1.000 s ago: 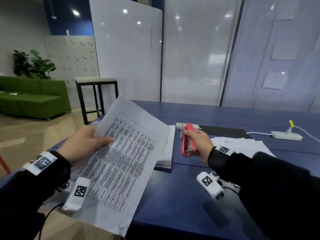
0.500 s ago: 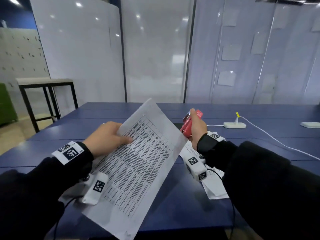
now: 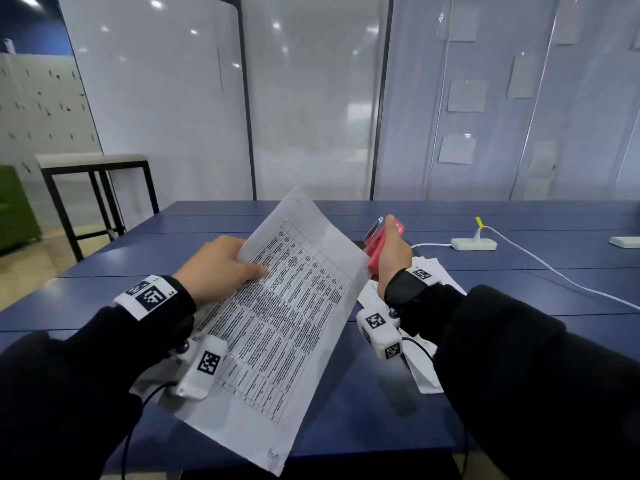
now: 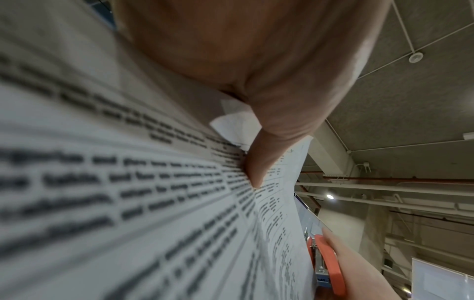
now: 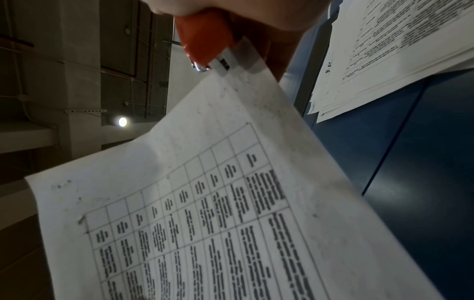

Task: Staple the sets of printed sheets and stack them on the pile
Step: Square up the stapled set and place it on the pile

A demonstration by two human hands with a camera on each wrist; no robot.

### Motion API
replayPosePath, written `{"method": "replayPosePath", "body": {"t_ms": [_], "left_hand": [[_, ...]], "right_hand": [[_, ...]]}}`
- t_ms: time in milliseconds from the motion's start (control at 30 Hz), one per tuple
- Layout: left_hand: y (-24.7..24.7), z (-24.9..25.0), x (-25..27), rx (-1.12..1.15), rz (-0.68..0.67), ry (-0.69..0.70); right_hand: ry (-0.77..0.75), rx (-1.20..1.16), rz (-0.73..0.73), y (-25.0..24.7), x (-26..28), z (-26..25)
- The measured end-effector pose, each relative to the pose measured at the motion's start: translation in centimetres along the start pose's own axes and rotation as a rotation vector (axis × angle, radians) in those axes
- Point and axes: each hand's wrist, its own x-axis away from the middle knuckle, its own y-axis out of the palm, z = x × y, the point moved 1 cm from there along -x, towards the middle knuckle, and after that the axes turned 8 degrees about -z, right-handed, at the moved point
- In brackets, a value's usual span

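Note:
My left hand grips a set of printed sheets with a table on it, held tilted above the blue table; the thumb presses on the printed face. My right hand grips a red stapler upright at the set's right corner. In the right wrist view the red stapler has its mouth at the corner of the printed sheets. In the left wrist view the red stapler shows at the sheets' far edge. A pile of printed sheets lies on the table under my right forearm.
A white power strip with a white cable lies at the back right, and another white block at the far right edge. A black-legged stool stands off the table's left. Glass partitions rise behind.
My view has swung right. The right hand has lifted the stapler off the table and brought it to the corner of the set, which the left hand has raised toward the middle.

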Motion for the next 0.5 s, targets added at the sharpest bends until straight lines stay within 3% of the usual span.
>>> {"method": "replayPosePath", "body": {"t_ms": [300,500], "left_hand": [[0.6,0.1,0.4,-0.014,0.010,0.007],[0.7,0.0,0.7,-0.016,0.011,0.011]], "right_hand": [[0.008,0.102,0.112,0.1,-0.3,0.6],[-0.040,0.114,0.112,0.4,-0.6,1.4]]}}
